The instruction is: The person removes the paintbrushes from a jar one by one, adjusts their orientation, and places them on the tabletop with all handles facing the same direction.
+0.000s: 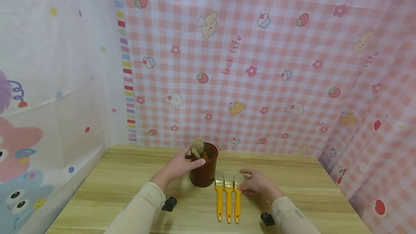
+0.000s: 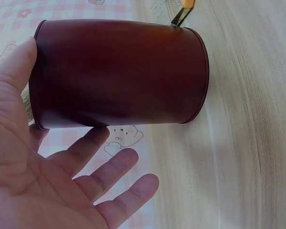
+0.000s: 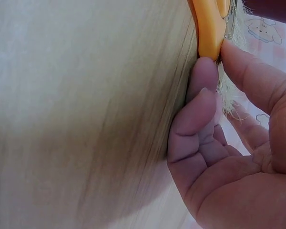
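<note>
A dark reddish-brown cylindrical cup [image 1: 203, 172] stands upright, with pale bristles [image 1: 197, 146] poking above its rim and a bit of yellow handle inside. My left hand [image 1: 182, 163] holds the cup near its rim. In the left wrist view, the thumb lies at the rim while the lower fingers spread away from the wall. Three yellow-handled paintbrushes lie side by side, bristles toward the back: a left one [image 1: 219, 201], a middle one [image 1: 229, 205] and a right one [image 1: 238, 205]. Between thumb and fingertips, my right hand [image 1: 256, 183] pinches the right paintbrush near its bristles.
Everything stands on a light wood-grain table [image 1: 136, 176]. A pink checked cloth [image 1: 227, 89] with cartoon prints hangs behind it, and a white printed cloth [image 1: 74, 100] hangs at the left. Small black pieces show beside the left wrist [image 1: 159, 187] and right wrist [image 1: 276, 194].
</note>
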A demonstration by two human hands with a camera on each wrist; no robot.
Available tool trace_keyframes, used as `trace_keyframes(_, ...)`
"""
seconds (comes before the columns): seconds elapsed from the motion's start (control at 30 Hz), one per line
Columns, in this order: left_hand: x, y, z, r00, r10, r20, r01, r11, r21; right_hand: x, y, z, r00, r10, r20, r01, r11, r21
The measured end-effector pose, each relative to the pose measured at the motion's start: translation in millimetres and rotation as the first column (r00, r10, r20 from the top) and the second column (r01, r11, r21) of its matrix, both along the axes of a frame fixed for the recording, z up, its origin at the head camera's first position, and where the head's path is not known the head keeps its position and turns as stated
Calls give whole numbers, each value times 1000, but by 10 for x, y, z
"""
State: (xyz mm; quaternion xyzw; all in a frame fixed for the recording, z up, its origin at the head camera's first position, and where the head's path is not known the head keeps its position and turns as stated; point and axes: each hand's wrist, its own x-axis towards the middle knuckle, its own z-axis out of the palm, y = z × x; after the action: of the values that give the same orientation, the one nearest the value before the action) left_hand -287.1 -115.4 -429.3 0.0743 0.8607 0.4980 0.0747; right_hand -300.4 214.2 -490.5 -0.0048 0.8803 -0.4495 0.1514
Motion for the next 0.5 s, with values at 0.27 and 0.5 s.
trace_keyframes(0.27,3,5,-1,1000,4,8,-4,1000,0,9,1,11,1000,14,8,-14,1000,-10)
trace_keyframes(0.5,-23,7,-24,1000,13,9,-13,1000,-19,-1,16,8,999,37,9,-37,999,-23)
